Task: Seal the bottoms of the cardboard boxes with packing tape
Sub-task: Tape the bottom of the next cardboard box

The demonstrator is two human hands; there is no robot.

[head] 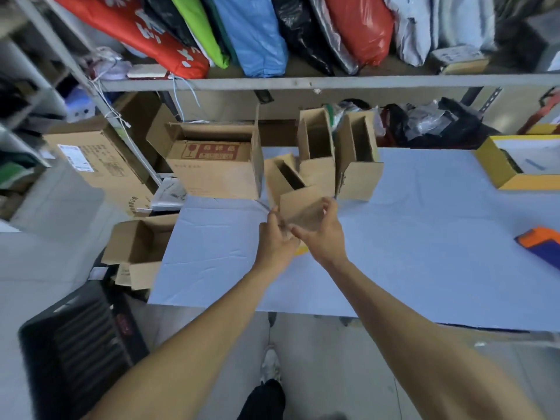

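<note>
Cardboard, plain brown, makes up the small box (295, 201) that both hands hold up just above the worktop (424, 237), which is covered in pale blue sheeting. The left hand (274, 237) curls its fingers around the box's lower left corner, and the right hand (322, 230) grips the lower right side, thumb on the near face and fingers wrapped behind. The box is tilted, its open end facing up and away from the person.

Just behind the small box stand two taller open boxes (316, 153) and (357, 159), side by side on the worktop. Left of the small box, at the worktop's far left corner, sits a larger open carton (212, 168) with red printing on its near flap. A yellow box (515, 165) lies well to the right of the small box, and nearer along the right edge lies an orange and blue object (542, 247), partly cut off. Left of the small box and lower, off the worktop's edge, another open carton (139, 247) lies on its side.
</note>
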